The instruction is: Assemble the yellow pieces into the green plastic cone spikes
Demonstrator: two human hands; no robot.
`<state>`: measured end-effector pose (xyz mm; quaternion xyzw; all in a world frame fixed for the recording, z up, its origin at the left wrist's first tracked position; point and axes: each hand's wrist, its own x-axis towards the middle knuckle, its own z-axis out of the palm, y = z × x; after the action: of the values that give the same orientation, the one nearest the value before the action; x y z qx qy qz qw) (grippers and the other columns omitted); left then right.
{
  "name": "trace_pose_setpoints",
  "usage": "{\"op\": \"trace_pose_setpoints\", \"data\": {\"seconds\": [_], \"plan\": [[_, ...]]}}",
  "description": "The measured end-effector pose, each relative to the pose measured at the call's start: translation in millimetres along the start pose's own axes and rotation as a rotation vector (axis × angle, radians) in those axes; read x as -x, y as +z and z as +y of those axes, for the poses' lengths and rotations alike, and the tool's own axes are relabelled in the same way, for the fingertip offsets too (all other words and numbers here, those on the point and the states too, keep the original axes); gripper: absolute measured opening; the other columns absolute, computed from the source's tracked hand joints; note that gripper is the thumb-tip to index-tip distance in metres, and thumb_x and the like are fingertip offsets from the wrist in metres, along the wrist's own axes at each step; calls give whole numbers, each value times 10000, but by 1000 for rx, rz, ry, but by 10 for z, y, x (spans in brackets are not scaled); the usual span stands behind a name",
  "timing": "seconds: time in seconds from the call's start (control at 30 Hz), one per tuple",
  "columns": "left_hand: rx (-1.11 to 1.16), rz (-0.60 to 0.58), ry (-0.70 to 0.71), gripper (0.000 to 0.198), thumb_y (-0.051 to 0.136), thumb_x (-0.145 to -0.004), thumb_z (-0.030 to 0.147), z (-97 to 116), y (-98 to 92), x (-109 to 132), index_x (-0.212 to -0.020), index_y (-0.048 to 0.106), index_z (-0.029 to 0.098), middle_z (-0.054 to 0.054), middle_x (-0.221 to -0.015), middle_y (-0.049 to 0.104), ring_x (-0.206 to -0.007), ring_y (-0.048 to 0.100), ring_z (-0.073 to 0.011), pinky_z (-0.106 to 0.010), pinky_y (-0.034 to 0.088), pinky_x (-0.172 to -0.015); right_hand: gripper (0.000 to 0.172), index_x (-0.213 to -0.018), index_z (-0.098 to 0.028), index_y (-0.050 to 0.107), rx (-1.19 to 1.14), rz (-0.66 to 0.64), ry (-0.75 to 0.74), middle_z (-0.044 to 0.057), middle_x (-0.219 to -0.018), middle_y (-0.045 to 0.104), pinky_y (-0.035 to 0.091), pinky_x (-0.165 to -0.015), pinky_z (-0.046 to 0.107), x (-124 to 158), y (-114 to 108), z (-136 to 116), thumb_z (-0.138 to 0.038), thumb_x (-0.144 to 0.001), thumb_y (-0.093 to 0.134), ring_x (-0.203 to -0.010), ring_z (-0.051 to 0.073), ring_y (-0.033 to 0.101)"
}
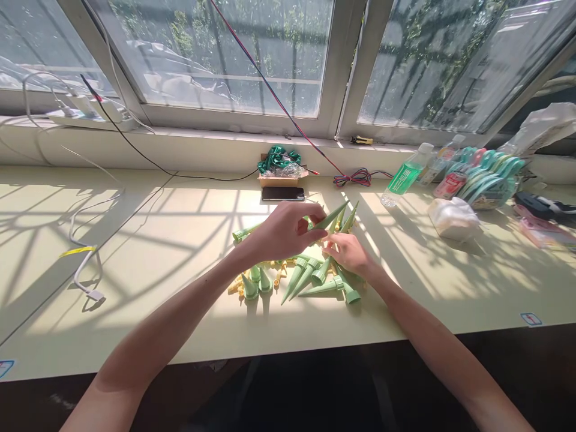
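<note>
My left hand [290, 231] is closed round a pale green cone-shaped spike [333, 216], which looks like a plant watering spike, its tip pointing up and right. Just beside it, my right hand [350, 252] has its fingers drawn together over the pile; what they hold, if anything, is hidden. Below both hands lie several green spikes [306, 279] with ridged caps. Some shorter green cones [251, 287] stand upright at the left of the pile. Small yellow-orange pieces [278, 276] are scattered among them, partly covered by the hands.
A phone [282, 194] lies before a small box of green material [279, 165]. Coiled red-and-black wire [353, 177] rests by the window ledge. To the right are a green-labelled bottle [407, 174], a can [450, 184] and a tissue pack [453, 219]. A white cable [85, 282] trails at left.
</note>
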<state>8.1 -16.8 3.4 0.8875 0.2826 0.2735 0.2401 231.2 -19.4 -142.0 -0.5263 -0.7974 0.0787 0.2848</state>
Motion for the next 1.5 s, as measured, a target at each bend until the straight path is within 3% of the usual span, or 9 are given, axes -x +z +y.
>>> {"op": "trace_pose_setpoints", "data": {"seconds": [0.43, 0.73, 0.97, 1.5], "plan": [[-15, 10, 28, 96, 617, -833, 249, -29, 27, -4, -790, 605, 164, 27, -685, 576, -529, 461, -63, -209, 345, -536, 245, -1053, -191, 692, -58, -27, 24, 18, -771, 706, 450, -650, 251, -2, -66, -58, -171, -809, 677, -642, 148, 614], [-37, -10, 38, 84, 625, -823, 223, -28, 35, -18, -773, 607, 158, 20, -672, 582, -551, 500, -70, -208, 328, -522, 93, -864, -184, 698, -44, -15, 74, 10, -762, 713, 388, -575, 232, 4, -88, -112, -207, -776, 719, -590, 129, 578], [-28, -21, 41, 82, 625, -823, 228, -38, 51, -18, -778, 616, 160, 23, -652, 577, -542, 510, -73, -216, 337, -521, 66, -871, -182, 685, -38, -2, 44, 12, -775, 710, 399, -596, 241, 16, -66, -91, -200, -811, 665, -592, 130, 572], [-23, -32, 33, 123, 628, -815, 264, -154, 97, -65, -760, 615, 154, 20, -668, 573, -525, 431, -65, -213, 325, -526, 135, -967, -190, 651, -108, 157, -81, 18, -816, 611, 440, -615, 239, 34, -216, -300, -162, -878, 553, -594, 109, 515]]}}
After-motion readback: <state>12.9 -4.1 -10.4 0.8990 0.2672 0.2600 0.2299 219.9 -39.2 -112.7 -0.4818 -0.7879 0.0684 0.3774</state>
